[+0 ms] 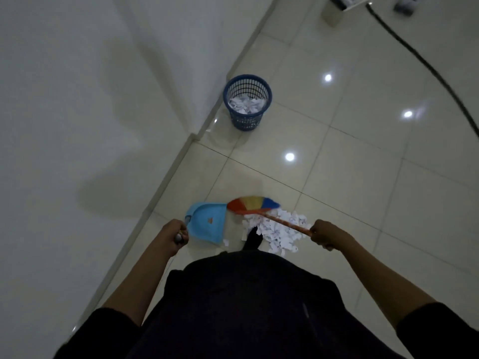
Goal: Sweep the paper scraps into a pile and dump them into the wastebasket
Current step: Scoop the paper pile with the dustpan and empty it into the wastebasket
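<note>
Gripping the broom's orange handle (286, 222), the right hand (326, 235) has its fingers curled fully round the stick, w/ the red, yellow & blue broom head (252, 204) blurred, above the far-left edge of the scraps. Left hand (176, 230) is fisted round the dustpan's handle, fingers wrapped tight; the light blue dustpan (207, 224) sits on the floor just left of the broom head, near the wall. Paper scraps (276, 233) lie in a loose white pile on the tiled floor (363, 198), under & beside the broom stick, right of the dustpan; one stray bit (226, 242) rests at the pan's near corner. A dark foot (252, 240) pokes in at the pile's left edge. Blue mesh wastebasket (247, 102) stands well apart, further along the wall (77, 99), w/ crumpled white paper already inside. Black cable (414, 60) runs across the tiles at upper right. Both sleeves are dark, forearms bare.
</note>
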Demonstrator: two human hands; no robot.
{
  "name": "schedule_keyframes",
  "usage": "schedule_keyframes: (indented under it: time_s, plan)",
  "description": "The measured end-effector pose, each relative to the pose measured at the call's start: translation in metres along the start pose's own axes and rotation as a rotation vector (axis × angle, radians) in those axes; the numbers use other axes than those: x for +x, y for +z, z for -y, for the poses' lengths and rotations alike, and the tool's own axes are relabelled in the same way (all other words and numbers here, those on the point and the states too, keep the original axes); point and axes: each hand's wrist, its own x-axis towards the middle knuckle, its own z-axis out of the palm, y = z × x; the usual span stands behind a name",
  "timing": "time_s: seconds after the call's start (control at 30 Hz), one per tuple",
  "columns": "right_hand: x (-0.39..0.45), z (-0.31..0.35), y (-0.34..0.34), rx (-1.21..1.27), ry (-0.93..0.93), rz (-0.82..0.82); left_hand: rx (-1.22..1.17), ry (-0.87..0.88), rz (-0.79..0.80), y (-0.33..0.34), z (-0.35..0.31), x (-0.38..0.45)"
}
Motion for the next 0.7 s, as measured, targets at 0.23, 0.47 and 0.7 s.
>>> schedule_keyframes:
  time_s: [0.23,0.47,0.7]
  plan:
    - [-0.063,-0.042,0.059,0.405,-0.016,-0.001,0.031,-0.035,0.019,-0.022,0.037,0.008]
    - [-0.103,-0.04,0.115,0.567,-0.037,-0.111,0.054,-0.008,0.067,-0.034,0.057,0.01]
    - [-0.109,-0.044,0.133,0.62,0.01,-0.158,-0.066,-0.026,0.035,-0.039,0.046,0.011]
